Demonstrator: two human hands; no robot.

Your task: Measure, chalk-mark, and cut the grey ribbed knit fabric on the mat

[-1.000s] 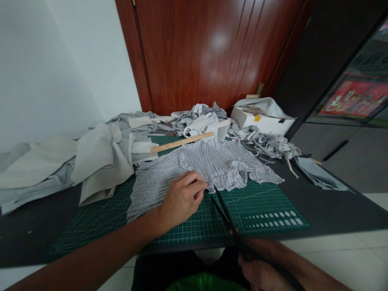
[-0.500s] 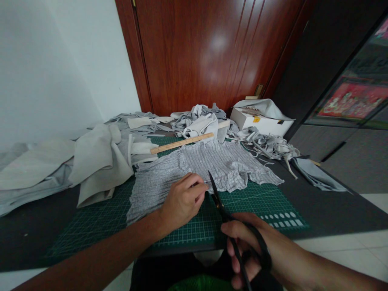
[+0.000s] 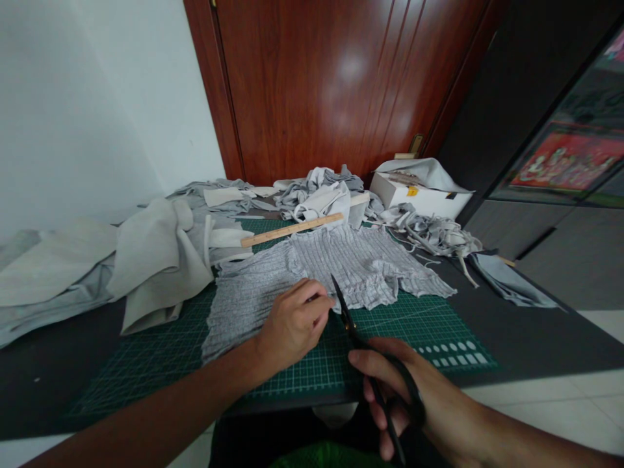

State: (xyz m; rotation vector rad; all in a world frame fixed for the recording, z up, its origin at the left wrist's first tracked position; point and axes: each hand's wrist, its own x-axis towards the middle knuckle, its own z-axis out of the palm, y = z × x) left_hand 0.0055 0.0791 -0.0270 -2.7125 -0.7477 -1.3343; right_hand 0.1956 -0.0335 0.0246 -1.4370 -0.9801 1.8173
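A grey ribbed knit garment (image 3: 336, 260) lies spread across a green cutting mat (image 3: 312, 374). My left hand (image 3: 297, 318) rests at its near edge with thumb and fingers pinched together on the fabric; the exact bit between the fingertips is mostly hidden. Black scissors (image 3: 347, 318) are gripped in my right hand (image 3: 390, 383), with the fingers around their handles. Their blades point up and left, the tip over the garment's near edge, just right of my left fingertips.
A wooden ruler (image 3: 292, 229) lies behind the garment. Pale cloth pieces (image 3: 151, 247) are heaped on the left, and more fabric (image 3: 322, 195) is piled at the back. Tangled strips (image 3: 433, 231), a white box (image 3: 419, 198) and folded grey cloth (image 3: 511, 279) stand to the right.
My right hand has shifted slightly left with the scissors, bringing the blades closer to my left fingertips. My left hand and the garment look still.
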